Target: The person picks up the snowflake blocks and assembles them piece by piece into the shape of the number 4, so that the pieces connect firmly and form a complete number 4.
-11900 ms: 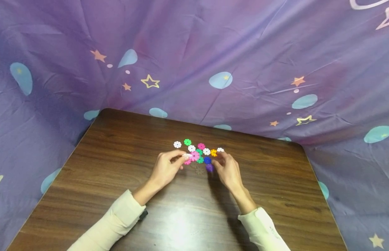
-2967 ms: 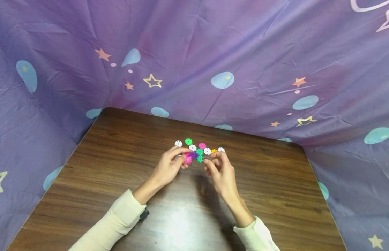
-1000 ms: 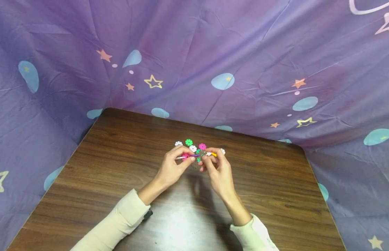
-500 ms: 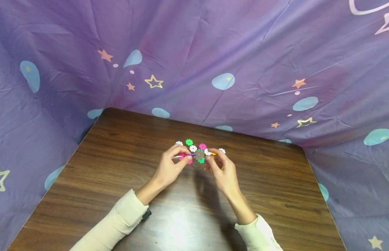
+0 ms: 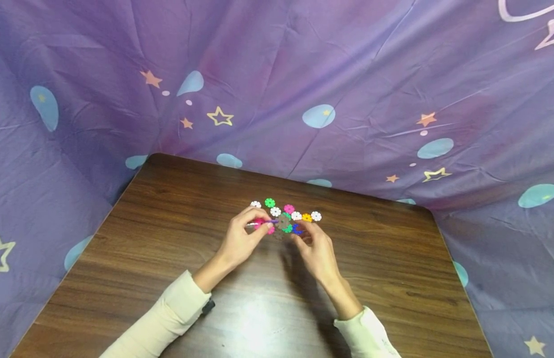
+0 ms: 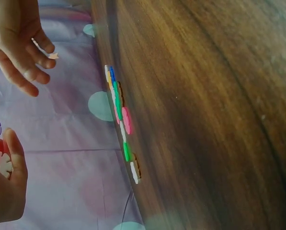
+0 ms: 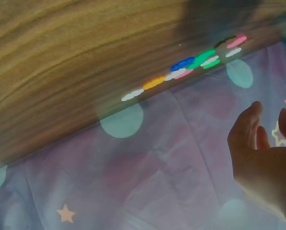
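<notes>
My left hand (image 5: 241, 236) pinches a small chain of notched snowflake discs above the table. In it are a white disc (image 6: 4, 164), a pink disc (image 5: 259, 222) and a purple disc (image 5: 273, 221) seen edge-on. A brown disc (image 5: 283, 222) stands at the chain's right end, against the purple one. My right hand (image 5: 317, 248) is raised just right of the brown disc, its fingers apart and slightly bent, with nothing between them. In the right wrist view its thumb and fingers (image 7: 248, 122) are also spread.
Loose discs lie flat beyond and under the hands: several white ones (image 5: 316, 216), an orange disc (image 5: 306, 218), a blue disc (image 5: 296, 229), a bright green disc (image 5: 270, 203), a magenta disc (image 5: 288, 209). A patterned purple cloth (image 5: 259, 99) hangs behind the wooden table (image 5: 192, 184).
Since 11.9 s ago the purple disc and a brown disc have left the table and joined the chain. In the last second my right hand has let go of the brown disc and drawn back right.
</notes>
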`<state>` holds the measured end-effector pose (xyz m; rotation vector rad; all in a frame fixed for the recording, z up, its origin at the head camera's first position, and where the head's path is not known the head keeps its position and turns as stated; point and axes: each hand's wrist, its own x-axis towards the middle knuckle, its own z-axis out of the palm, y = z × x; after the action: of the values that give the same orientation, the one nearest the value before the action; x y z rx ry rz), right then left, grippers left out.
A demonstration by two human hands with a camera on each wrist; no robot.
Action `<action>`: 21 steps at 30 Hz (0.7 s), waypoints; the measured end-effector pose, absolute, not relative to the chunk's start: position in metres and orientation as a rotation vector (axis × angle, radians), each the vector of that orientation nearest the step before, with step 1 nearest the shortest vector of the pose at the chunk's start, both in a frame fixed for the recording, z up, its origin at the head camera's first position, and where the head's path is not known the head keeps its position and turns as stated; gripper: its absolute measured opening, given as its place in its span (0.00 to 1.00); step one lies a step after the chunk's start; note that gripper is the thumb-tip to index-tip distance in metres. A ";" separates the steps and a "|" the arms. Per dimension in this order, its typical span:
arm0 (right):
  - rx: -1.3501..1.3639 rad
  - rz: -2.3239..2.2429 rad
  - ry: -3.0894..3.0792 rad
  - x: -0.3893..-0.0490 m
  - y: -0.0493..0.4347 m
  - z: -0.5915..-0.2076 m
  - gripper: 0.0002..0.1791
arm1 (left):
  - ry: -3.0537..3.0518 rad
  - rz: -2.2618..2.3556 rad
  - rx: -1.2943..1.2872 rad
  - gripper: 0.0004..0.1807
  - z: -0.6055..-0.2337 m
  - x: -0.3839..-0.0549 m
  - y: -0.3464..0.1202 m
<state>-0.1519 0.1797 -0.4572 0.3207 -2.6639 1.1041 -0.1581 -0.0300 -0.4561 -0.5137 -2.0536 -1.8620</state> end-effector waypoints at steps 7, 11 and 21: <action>0.318 1.031 -2.729 -0.152 0.179 -0.462 0.23 | -2.070 -1.883 -0.507 0.07 -0.456 -0.157 -0.030; 0.327 0.966 -2.750 -0.154 0.178 -0.465 0.24 | -2.085 -1.902 -0.497 0.06 -0.455 -0.156 -0.030; 0.261 0.875 -2.835 -0.165 0.179 -0.477 0.24 | -2.106 -1.954 -0.463 0.06 -0.453 -0.155 -0.030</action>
<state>-0.1648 0.1792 -0.4766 0.2610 -2.8355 0.8746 -0.1548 -0.0304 -0.4530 -0.4626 -2.1063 -1.9539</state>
